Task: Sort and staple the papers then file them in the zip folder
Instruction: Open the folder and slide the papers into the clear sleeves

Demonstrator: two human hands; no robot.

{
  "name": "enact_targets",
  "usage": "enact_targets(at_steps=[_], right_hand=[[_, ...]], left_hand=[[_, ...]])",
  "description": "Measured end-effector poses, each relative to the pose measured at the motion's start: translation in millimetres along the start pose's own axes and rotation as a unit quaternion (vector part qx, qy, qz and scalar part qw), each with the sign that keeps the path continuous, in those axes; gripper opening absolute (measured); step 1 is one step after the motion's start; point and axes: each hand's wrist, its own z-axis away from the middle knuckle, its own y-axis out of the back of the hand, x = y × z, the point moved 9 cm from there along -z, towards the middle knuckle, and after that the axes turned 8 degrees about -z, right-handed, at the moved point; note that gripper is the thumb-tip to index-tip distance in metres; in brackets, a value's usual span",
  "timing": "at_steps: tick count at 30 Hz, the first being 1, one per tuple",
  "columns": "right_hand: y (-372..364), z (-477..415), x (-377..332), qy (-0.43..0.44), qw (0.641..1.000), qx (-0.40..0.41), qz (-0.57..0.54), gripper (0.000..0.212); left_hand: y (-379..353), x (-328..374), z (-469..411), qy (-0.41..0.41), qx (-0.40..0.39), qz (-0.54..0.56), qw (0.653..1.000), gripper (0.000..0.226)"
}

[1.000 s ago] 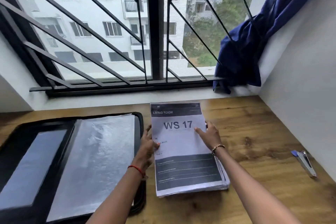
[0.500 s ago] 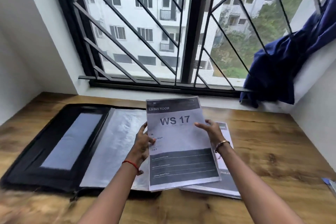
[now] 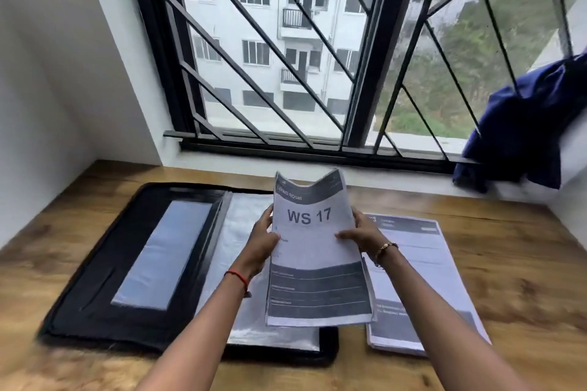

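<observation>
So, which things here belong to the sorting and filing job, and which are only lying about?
For the job:
WS 17 sheets, gripped by left hand and right hand
paper stack on the table
open zip folder

Lying about:
blue cloth, bunched at the far right

The zip folder (image 3: 95, 279) lies open on the left part of the bench (image 3: 508, 279), its inner pocket panel to the left and its plastic sleeves (image 3: 236, 232) to the right. A stack of papers (image 3: 422, 279) lies flat on the bench just right of the folder. Between them, raised above the bench, a set of sheets (image 3: 313, 251) is held upright and tilted, overlapping the folder's right half and the stack's left edge; the left hand (image 3: 262, 241) holds its left edge, the right hand (image 3: 362, 236) its right edge. Behind the bench runs a sill (image 3: 397, 174) under a barred window (image 3: 301, 57), with a cloth (image 3: 524, 130) bunched at the sill's right end
</observation>
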Motion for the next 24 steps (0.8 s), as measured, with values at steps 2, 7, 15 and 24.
enact_targets(at_steps=[2,7,15,24], right_hand=[[-1.4,-8.3,3.8,-0.014,0.999,0.027,-0.015,0.062],[7.3,-26.0,16.9,-0.030,0.994,0.103,-0.021,0.044],[27.8,-33.1,36.2,-0.034,0.984,0.170,-0.047,0.036],[26.8,-45.3,6.9,-0.003,0.985,0.129,-0.113,0.059]], left_hand=[[10.9,4.0,-8.1,-0.014,-0.020,-0.006,1.000,0.074],[48.2,-4.7,-31.9,0.013,-0.056,-0.019,0.998,0.046],[110.3,-28.8,-72.3,0.009,0.055,-0.252,0.966,0.036],[114.7,-19.2,-110.0,-0.084,0.061,-0.410,0.906,0.033]])
